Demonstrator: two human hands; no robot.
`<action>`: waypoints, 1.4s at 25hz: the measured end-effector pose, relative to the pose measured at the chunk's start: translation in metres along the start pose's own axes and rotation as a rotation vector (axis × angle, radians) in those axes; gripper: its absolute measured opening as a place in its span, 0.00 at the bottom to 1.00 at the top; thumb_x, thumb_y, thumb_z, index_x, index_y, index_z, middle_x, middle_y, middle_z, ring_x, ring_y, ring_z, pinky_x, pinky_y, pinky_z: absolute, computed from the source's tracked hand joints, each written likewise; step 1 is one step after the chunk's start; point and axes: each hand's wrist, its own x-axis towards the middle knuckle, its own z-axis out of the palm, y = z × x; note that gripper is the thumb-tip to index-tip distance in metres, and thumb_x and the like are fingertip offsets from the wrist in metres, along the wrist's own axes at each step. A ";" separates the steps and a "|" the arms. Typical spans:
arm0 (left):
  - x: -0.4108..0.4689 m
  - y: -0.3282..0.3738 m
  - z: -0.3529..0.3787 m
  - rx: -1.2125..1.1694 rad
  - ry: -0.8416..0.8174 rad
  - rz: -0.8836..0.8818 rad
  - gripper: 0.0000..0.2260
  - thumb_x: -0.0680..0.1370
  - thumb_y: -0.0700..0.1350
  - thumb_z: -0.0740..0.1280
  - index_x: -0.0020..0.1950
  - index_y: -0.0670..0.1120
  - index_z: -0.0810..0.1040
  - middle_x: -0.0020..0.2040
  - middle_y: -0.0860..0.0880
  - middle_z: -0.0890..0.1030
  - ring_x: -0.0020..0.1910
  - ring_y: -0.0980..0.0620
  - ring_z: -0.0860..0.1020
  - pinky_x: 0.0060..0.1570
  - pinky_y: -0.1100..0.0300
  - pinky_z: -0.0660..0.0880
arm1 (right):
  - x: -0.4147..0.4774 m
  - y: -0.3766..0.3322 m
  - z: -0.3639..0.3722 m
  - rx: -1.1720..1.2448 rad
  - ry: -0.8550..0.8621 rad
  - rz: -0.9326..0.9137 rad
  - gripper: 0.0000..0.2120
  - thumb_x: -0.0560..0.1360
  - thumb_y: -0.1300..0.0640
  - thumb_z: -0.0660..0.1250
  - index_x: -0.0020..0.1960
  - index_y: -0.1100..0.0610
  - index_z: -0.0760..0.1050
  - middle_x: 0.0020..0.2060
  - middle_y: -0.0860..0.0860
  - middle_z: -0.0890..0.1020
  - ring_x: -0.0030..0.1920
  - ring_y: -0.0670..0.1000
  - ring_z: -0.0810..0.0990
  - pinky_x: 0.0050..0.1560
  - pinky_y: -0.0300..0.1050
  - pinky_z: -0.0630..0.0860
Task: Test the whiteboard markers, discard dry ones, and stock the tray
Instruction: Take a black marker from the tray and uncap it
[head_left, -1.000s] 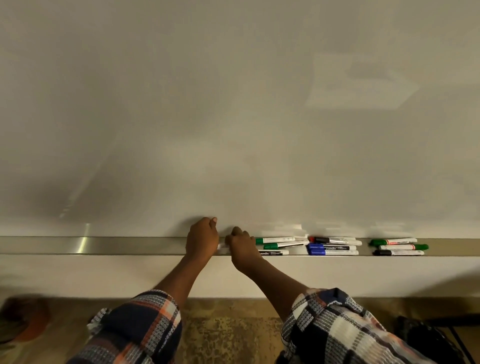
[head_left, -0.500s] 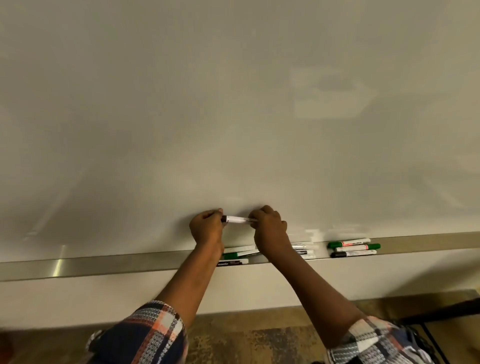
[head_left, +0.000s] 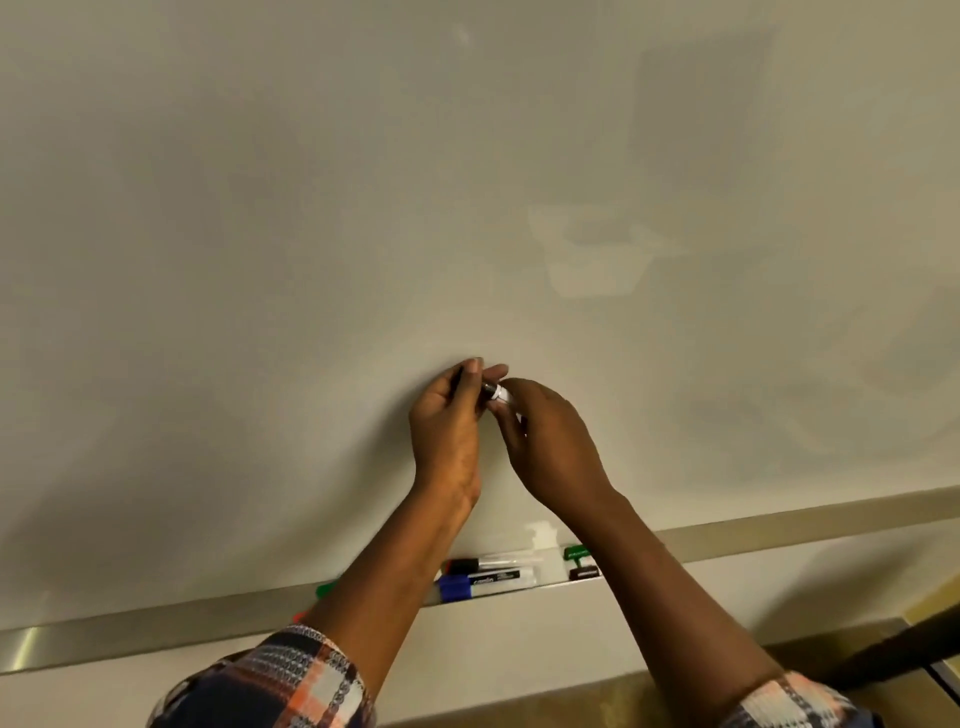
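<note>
Now both hands (head_left: 452, 426) (head_left: 545, 441) grip marker (head_left: 496, 393); whiteboard (head_left: 311, 234) behind.

A pale wall strip (head_left: 519, 644) runs low across the view; under it lies a mottled tan floor (head_left: 597, 704) (blurred), crossed at lower right by a black bar (head_left: 893, 652).

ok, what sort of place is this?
Probably a classroom or meeting room: a large whiteboard fills the view, its metal tray holds assorted markers, and the left hand and right hand grip a black-capped marker.
</note>
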 end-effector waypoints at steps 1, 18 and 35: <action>-0.001 0.008 0.014 0.006 -0.053 0.025 0.08 0.80 0.43 0.63 0.48 0.42 0.81 0.48 0.42 0.84 0.53 0.45 0.82 0.56 0.53 0.77 | 0.007 0.000 -0.012 0.000 0.053 -0.003 0.11 0.80 0.50 0.61 0.56 0.54 0.77 0.43 0.46 0.81 0.39 0.46 0.76 0.38 0.37 0.70; -0.010 0.112 0.135 0.023 -0.154 0.254 0.14 0.80 0.43 0.62 0.38 0.38 0.75 0.32 0.45 0.79 0.43 0.45 0.85 0.56 0.44 0.77 | 0.068 -0.053 -0.112 0.290 0.455 0.217 0.14 0.75 0.41 0.64 0.35 0.47 0.75 0.23 0.42 0.73 0.30 0.42 0.74 0.28 0.32 0.62; 0.082 0.175 0.126 0.703 -0.006 1.533 0.15 0.82 0.44 0.58 0.58 0.35 0.77 0.57 0.41 0.80 0.61 0.45 0.76 0.60 0.58 0.74 | 0.064 -0.033 -0.133 0.534 0.390 0.106 0.12 0.82 0.58 0.55 0.57 0.40 0.65 0.42 0.44 0.82 0.36 0.45 0.80 0.35 0.36 0.75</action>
